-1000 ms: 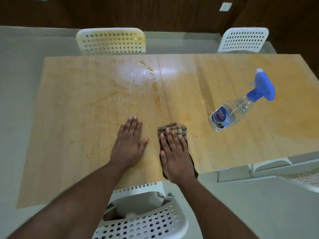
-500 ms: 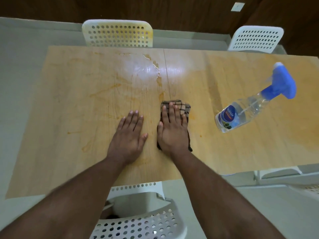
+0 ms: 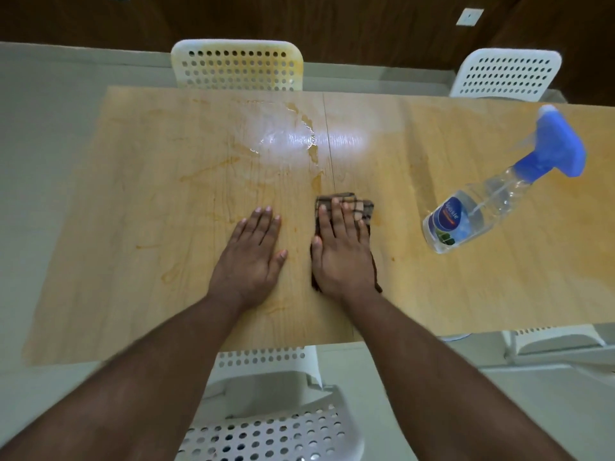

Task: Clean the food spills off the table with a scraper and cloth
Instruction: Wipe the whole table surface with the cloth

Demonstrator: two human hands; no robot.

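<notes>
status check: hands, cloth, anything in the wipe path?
Left hand flat on table, empty. Right hand pressing cloth flat. Spray bottle standing off right, clear of path.

I take this for a dining area: a long wooden table (image 3: 432, 294) with white perforated plastic chairs (image 3: 237, 66) drawn up at its far and near edges, pale floor, dark wood-panelled wall (image 3: 332, 24) beyond.

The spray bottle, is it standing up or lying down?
Upright: the spray bottle stands on its base on the table, blue trigger head on top.
</notes>
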